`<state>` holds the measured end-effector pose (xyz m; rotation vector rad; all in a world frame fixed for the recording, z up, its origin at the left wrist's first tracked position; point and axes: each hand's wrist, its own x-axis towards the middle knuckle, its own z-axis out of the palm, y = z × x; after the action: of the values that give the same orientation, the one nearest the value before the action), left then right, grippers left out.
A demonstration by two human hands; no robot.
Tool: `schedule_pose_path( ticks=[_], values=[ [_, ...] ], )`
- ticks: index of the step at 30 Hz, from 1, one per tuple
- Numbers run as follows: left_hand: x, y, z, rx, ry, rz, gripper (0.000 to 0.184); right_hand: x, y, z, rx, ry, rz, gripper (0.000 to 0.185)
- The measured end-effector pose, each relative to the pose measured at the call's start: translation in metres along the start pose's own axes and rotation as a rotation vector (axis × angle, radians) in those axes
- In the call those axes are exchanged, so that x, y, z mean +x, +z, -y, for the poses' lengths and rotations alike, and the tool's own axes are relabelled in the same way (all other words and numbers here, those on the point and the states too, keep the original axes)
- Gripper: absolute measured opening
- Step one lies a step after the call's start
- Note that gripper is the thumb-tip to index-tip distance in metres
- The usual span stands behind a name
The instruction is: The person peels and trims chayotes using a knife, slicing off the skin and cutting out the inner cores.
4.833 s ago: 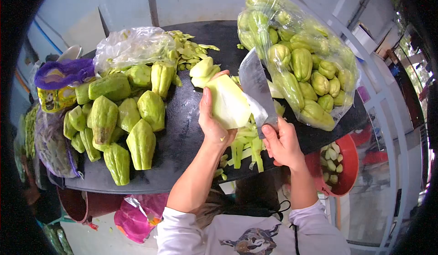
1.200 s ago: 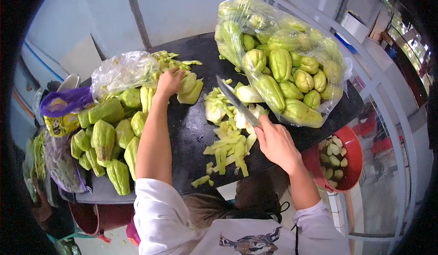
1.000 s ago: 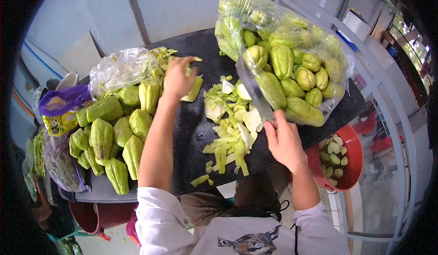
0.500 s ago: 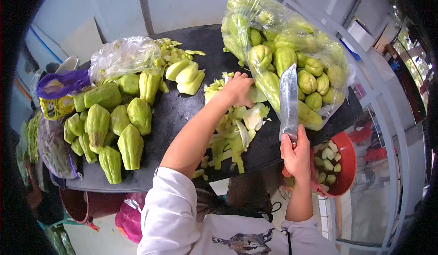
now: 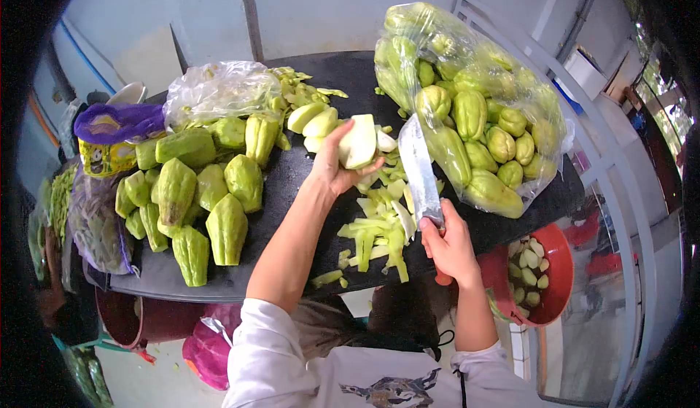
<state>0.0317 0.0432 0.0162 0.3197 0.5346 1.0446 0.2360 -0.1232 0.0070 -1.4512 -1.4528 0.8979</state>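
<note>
My left hand [image 5: 340, 161] grips a pale cut chayote piece [image 5: 359, 142], its flat face turned up, above the middle of the table. In my right hand [image 5: 450, 242] is a knife [image 5: 417, 167] with a wide blade and a red handle, pointing up and away from me. The blade stands apart from the chayote piece, to its right. Beyond my left hand lie several peeled chayote pieces [image 5: 310, 118]. Strips of peel and scraps [image 5: 379, 222] are heaped on the table below and between my hands.
Whole green chayotes [image 5: 175, 189] are piled on the dark table [image 5: 284, 247] at left, beside a clear plastic bag [image 5: 219, 91] and purple mesh bag [image 5: 117, 123]. A large plastic bag of chayotes [image 5: 467, 116] fills the right. Below stands a red basin [image 5: 558, 277] holding pale pieces.
My left hand has come up and left from the scrap heap and now holds a chayote piece. The knife has shifted left and its blade tilts further left.
</note>
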Motion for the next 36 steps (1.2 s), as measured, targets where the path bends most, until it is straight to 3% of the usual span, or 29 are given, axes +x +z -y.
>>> schedule_pose_path(
  ticks=[1,6,13,20,32,36],
  values=[
    [-0.002,-0.003,-0.005,-0.091,0.000,0.097,0.042,0.001,0.005,0.006,-0.007,0.000,0.017,0.019],
    [-0.032,0.000,-0.015,-0.110,0.081,0.174,0.056,0.012,0.023,0.013,-0.175,-0.120,0.046,0.023],
    [-0.028,-0.012,-0.015,-0.188,0.183,0.421,0.052,0.014,0.038,0.027,-0.236,-0.067,0.059,0.022],
    [-0.035,-0.003,-0.012,-0.132,0.269,0.229,0.052,0.014,0.039,0.023,-0.275,-0.098,0.048,0.021],
    [-0.046,0.012,0.007,-0.119,0.327,0.137,0.049,0.019,0.037,0.010,-0.168,-0.137,0.060,0.020],
    [-0.050,0.014,0.025,-0.098,0.218,0.143,0.050,0.024,0.039,0.018,-0.143,-0.118,0.055,0.020]
  ],
)
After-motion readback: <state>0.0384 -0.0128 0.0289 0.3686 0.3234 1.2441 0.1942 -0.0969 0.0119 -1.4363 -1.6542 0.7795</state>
